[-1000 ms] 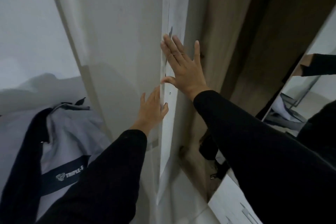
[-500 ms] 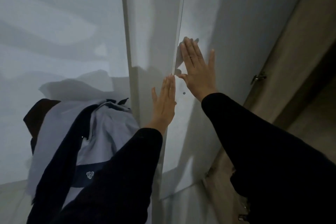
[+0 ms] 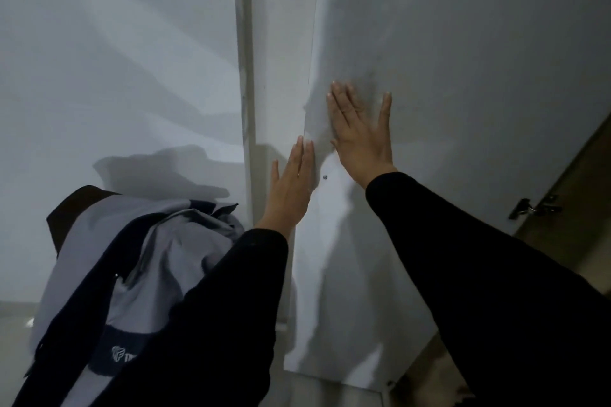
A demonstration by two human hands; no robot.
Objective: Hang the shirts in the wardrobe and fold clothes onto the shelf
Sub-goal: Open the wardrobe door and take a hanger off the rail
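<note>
wardrobe door (image 3: 463,76): both palms flat.

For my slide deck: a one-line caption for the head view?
Both hands, left and right, press flat on a white door; a grey shirt drapes over the left arm.

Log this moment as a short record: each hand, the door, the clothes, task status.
left hand: flat, fingers straight, on the door's left edge
right hand: flat, fingers spread, pressing the door face
wardrobe door: white; whether fully shut cannot be told
jacket: grey and navy, draped over the left forearm, logo partly hidden
dark garment: behind the jacket, mostly covered
hinge: metal, at the right edge
task status: clothes on the arm not yet hung or folded
</note>
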